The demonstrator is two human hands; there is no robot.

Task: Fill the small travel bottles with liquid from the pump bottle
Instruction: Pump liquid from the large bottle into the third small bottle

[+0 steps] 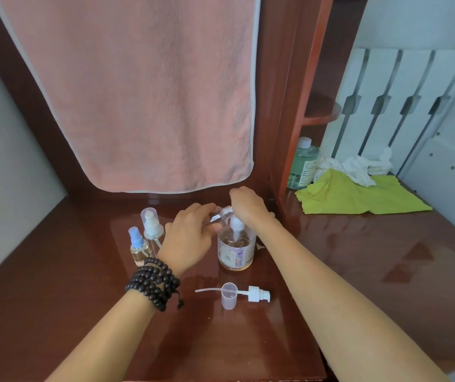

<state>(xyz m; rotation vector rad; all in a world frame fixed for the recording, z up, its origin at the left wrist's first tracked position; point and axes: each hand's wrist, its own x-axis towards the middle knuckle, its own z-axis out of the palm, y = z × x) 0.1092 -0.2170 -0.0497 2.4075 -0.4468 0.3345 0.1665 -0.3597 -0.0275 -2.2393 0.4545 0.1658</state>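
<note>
Tilting a small clear bottle [218, 215] on its side, the left hand [190, 238] gripped it with its open threaded mouth pointing right, up against the white pump head [236, 223] of the pump bottle [236, 250]. The right hand [248, 204] was closed down over the top of that pump, knuckles up, its wrist crossing above the bottle's shoulder. The pump bottle stood upright on the dark red desk [344, 257], clear with a pale flowery label, liquid showing inside.

A string of dark beads [154, 282] wrapped the left wrist. Just left of that hand stood two more small bottles, close together: a spray bottle [138, 248] with a blue nozzle, holding some pale liquid, and a taller one [151, 227] with a white pump under a clear cap. I could not tell how full the taller one was.

Nearer the person, a loose white pump [258, 293] with its thin tube lay flat on the desk, and a clear cap [229, 295] lay touching it.

A pink towel [143, 92] hung behind. To the right lay a green cloth [358, 195], crumpled white tissue [358, 166], and a green bottle [303, 164] in the corner.
</note>
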